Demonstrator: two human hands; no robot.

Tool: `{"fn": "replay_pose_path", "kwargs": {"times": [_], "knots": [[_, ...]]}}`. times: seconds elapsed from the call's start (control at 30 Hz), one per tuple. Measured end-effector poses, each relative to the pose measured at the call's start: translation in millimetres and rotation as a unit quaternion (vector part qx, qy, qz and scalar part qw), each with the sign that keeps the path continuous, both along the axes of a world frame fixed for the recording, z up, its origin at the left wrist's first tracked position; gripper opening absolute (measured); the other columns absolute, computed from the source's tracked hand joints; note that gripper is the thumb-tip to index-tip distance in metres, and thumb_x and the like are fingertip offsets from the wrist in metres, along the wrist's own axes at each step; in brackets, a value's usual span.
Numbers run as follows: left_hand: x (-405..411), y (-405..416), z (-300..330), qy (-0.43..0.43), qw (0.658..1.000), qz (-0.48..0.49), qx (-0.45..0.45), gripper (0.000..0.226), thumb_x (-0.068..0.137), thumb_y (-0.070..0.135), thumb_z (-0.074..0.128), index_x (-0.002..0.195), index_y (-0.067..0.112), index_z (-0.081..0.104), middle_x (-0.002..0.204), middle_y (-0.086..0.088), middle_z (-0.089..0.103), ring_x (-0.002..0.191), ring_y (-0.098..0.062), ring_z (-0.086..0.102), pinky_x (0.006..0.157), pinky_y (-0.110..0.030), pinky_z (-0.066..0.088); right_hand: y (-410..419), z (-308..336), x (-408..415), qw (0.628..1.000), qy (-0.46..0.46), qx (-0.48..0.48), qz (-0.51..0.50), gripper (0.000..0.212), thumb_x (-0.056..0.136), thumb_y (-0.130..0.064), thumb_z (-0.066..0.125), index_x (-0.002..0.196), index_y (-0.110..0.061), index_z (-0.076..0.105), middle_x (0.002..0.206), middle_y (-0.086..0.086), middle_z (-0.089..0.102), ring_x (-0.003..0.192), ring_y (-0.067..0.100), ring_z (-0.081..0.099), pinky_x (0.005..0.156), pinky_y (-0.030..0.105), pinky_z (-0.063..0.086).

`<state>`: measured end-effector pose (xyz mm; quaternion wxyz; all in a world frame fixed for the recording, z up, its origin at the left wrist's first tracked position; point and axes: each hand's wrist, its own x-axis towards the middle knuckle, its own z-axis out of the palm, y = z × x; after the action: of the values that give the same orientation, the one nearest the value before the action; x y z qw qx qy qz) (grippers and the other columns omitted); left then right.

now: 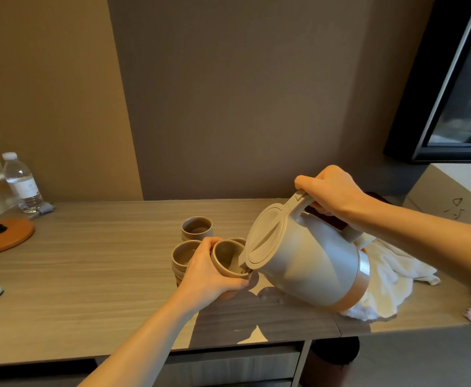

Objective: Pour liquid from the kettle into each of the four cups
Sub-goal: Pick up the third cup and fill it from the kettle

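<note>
Near the middle of the desk (89, 275), I see the left hand (209, 270) curled round a tilted cup (228, 259), held off the surface with its mouth turned toward the kettle (307, 258). My right hand (332, 191) grips the kettle's handle, fingers wrapped under it and thumb on top; the kettle is tipped, its spout at the cup's rim. Two more cups stand just behind and left of the held one: the back cup (197, 228) and the left cup (184, 254); a fourth rim (238, 241) peeks out beside the kettle lid. A white cloth (388, 277) lies under the kettle's base. Bare desk opens leftward toward an orange lid (5, 236) and a water bottle (23, 184).
</note>
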<state>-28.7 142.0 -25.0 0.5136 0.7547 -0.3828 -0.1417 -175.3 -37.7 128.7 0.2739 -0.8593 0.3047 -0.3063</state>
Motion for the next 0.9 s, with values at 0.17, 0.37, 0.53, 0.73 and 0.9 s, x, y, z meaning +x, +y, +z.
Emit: {"fn": "replay_pose_path", "kwargs": {"times": [0.17, 0.37, 0.53, 0.73, 0.9], "knots": [[-4.4, 0.8, 0.0, 0.011, 1.000, 0.001, -0.007, 0.090, 0.046, 0.036, 0.095, 0.120, 0.034, 0.044, 0.116, 0.011, 0.058, 0.109, -0.012, 0.055, 0.092, -0.039, 0.053, -0.4, -1.3, -0.1, 1.000, 0.010, -0.003, -0.003, 0.046, 0.083, -0.033, 0.054, 0.047, -0.004, 0.055, 0.052, 0.014, 0.050, 0.051, 0.023, 0.046, 0.060, 0.036, 0.045], [-6.4, 2.8, -4.5, 0.032, 0.999, 0.002, -0.021, 0.087, 0.047, 0.033, 0.096, 0.118, 0.033, 0.046, 0.115, 0.012, 0.059, 0.108, -0.012, 0.056, 0.092, -0.038, 0.053, 0.7, -1.7, 0.6, 1.000, 0.019, -0.005, -0.007, 0.045, 0.081, -0.034, 0.054, 0.049, -0.003, 0.054, 0.053, 0.015, 0.049, 0.052, 0.025, 0.045, 0.061, 0.038, 0.046], [-5.0, 2.6, -9.2, 0.043, 0.999, 0.003, -0.032, 0.083, 0.046, 0.032, 0.096, 0.112, 0.037, 0.047, 0.110, 0.017, 0.059, 0.104, -0.007, 0.056, 0.079, -0.020, 0.049, 1.2, -3.3, -0.6, 1.000, 0.024, -0.002, -0.007, 0.046, 0.080, -0.036, 0.053, 0.053, 0.001, 0.058, 0.055, 0.017, 0.050, 0.054, 0.026, 0.046, 0.062, 0.040, 0.047], [-5.1, 1.5, -11.6, 0.043, 0.999, 0.007, -0.029, 0.084, 0.047, 0.035, 0.096, 0.114, 0.038, 0.045, 0.109, 0.019, 0.058, 0.102, -0.005, 0.057, 0.075, -0.016, 0.047, 1.4, -3.9, -0.4, 1.000, 0.026, -0.006, -0.010, 0.046, 0.082, -0.035, 0.053, 0.051, -0.001, 0.057, 0.054, 0.015, 0.050, 0.054, 0.026, 0.047, 0.064, 0.042, 0.050], [-5.1, 0.9, -12.9, 0.042, 0.999, 0.011, -0.026, 0.084, 0.048, 0.035, 0.096, 0.113, 0.040, 0.043, 0.109, 0.021, 0.057, 0.101, -0.005, 0.056, 0.073, -0.015, 0.046, 2.1, -3.8, -2.2, 0.999, 0.029, -0.012, -0.010, 0.046, 0.082, -0.035, 0.053, 0.050, -0.002, 0.055, 0.053, 0.015, 0.049, 0.052, 0.026, 0.046, 0.066, 0.046, 0.052]]}}
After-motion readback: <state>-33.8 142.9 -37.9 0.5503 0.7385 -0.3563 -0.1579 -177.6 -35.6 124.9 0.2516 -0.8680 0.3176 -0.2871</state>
